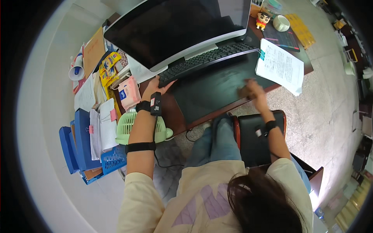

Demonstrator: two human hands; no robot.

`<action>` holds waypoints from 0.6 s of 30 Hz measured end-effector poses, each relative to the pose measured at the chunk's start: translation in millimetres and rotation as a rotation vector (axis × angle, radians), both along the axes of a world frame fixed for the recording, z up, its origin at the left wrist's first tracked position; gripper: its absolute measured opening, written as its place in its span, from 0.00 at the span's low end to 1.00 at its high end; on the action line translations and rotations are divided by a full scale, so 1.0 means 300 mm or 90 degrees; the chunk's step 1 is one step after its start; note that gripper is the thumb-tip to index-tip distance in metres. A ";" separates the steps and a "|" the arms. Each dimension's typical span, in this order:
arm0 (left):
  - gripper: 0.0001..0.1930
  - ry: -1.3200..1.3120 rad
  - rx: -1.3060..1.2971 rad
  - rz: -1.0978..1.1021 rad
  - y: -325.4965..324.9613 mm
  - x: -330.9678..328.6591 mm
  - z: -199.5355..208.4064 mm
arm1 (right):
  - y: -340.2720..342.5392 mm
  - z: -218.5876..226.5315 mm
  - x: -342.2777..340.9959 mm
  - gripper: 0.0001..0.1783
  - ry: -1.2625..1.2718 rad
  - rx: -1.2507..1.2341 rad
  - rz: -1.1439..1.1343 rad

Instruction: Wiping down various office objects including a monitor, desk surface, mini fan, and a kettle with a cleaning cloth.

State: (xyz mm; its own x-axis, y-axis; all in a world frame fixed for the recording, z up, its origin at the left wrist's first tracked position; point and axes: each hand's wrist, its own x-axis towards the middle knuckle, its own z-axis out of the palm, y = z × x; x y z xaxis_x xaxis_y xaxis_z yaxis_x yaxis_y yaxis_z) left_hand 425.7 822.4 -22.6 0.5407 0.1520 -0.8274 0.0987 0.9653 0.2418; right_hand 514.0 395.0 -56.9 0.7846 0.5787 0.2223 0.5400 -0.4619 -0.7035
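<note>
At the left end of a black keyboard [211, 58], my left hand [153, 88] grips its corner, thumb stretched along the front edge and the other fingers partly hidden. The keyboard lies slantwise below the monitor [182, 29]. My right hand [254, 92] is over the right front part of the black desk mat [210, 91], close to the desk's edge. Motion smears its fingers, so whether it holds anything cannot be made out. Pale streaks mark the mat's surface near it.
Clipped papers [279, 66] overhang the desk's right edge, near a figurine [263, 20] and a cup [281, 23]. At left stand a pink tissue pack [129, 93], a green fan [125, 126], yellow packets [109, 68] and blue file holders [82, 134]. A black chair [260, 141] sits by my legs.
</note>
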 end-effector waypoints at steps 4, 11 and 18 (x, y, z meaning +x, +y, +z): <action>0.18 -0.021 0.012 0.017 -0.006 -0.027 -0.017 | 0.176 0.020 -0.122 0.26 0.128 -0.047 -0.033; 0.21 0.011 -0.001 -0.035 0.025 -0.045 -0.076 | 0.394 -0.083 -0.319 0.26 0.011 0.012 0.368; 0.20 0.020 -0.016 -0.014 -0.044 -0.009 -0.040 | 0.347 -0.115 0.003 0.26 -0.114 0.039 -0.007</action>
State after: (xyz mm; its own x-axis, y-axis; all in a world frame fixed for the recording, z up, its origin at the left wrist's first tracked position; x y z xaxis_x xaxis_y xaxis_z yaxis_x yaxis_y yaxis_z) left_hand 422.9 809.2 -34.7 0.5177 0.1197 -0.8471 0.1270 0.9684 0.2145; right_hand 514.9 499.1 -91.3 0.7355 0.5513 0.3938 0.6545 -0.4281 -0.6232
